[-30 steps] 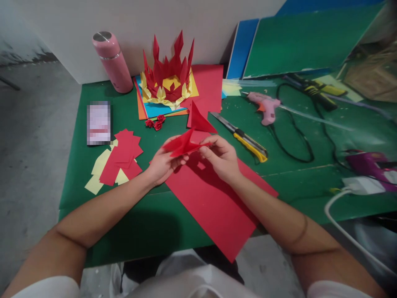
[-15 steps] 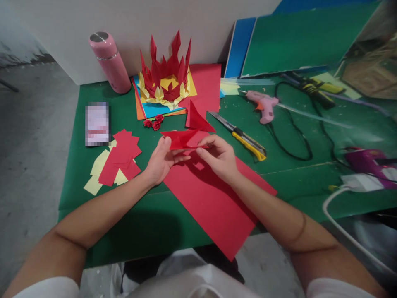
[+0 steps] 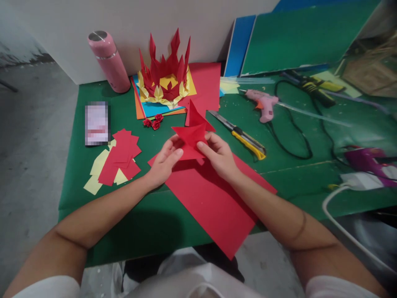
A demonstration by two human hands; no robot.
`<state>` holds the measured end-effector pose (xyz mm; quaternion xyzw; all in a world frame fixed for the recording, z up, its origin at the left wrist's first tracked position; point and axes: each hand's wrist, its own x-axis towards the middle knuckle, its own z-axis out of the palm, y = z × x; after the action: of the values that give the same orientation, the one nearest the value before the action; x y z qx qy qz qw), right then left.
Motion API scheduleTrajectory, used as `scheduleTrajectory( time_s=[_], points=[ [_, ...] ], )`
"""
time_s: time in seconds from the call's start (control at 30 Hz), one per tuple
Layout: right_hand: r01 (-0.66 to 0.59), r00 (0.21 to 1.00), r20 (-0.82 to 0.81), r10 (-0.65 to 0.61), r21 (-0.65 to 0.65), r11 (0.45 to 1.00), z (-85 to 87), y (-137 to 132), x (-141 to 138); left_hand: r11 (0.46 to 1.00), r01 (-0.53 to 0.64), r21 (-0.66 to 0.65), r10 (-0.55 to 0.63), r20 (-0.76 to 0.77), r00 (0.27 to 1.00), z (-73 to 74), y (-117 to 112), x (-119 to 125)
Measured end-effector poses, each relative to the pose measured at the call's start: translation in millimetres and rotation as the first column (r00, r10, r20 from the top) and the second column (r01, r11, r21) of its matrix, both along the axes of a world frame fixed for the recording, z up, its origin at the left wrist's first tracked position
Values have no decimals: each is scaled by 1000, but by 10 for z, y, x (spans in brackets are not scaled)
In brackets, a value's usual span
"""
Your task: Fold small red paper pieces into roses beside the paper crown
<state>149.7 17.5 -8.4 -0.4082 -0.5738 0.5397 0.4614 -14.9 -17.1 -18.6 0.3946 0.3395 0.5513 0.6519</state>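
Observation:
Between my hands is a folded red paper (image 3: 191, 145) with a pointed corner up at its left. My left hand (image 3: 166, 162) grips its left side, thumb in front and fingers partly hidden behind. On the right edge, my right hand (image 3: 218, 155) pinches it with the thumb on the near face. Below lies a long red paper sheet (image 3: 214, 207), slanting toward the table's front edge. Just behind the held piece, another folded red paper (image 3: 197, 116) stands with its tip up.
A red and yellow paper crown (image 3: 167, 87) sits on coloured sheets at the back, near small red paper roses (image 3: 154, 122). Right are a utility knife (image 3: 245, 140) and a pink glue gun (image 3: 263, 105) with its cord. Left are paper scraps (image 3: 116, 163) and a pink bottle (image 3: 111, 62).
The held red paper has turned from nearly flat and edge-on to showing its near face. My right hand has moved slightly, and my left thumb now lies on the front.

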Motion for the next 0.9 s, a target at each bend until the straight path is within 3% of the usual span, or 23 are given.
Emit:
scheduleTrajectory(
  time_s=[0.1, 0.27, 0.4, 0.6, 0.9],
  points=[
    [28, 997, -68, -33, -72, 997, 7, 5, 2, 999, -3, -44, 3, -8, 1000, 38, -6, -9],
    [77, 984, -152, -90, -91, 993, -41, 26, 9, 996, -84, 31, 87, -112, 990, 35, 33, 3],
    [33, 983, -179, -48, -85, 996, -37, 40, 2, 990, -139, 22, 140, -159, 977, 5, 56, -5],
    [-47, 977, -214, 16, -139, 989, -28, 41, 6, 987, -134, -87, 126, -91, 988, 10, 74, -30],
    [-62, 981, -193, 23, -199, 978, -57, 63, 28, 977, -121, -178, 123, 2, 992, 80, 100, -41]
  ],
)
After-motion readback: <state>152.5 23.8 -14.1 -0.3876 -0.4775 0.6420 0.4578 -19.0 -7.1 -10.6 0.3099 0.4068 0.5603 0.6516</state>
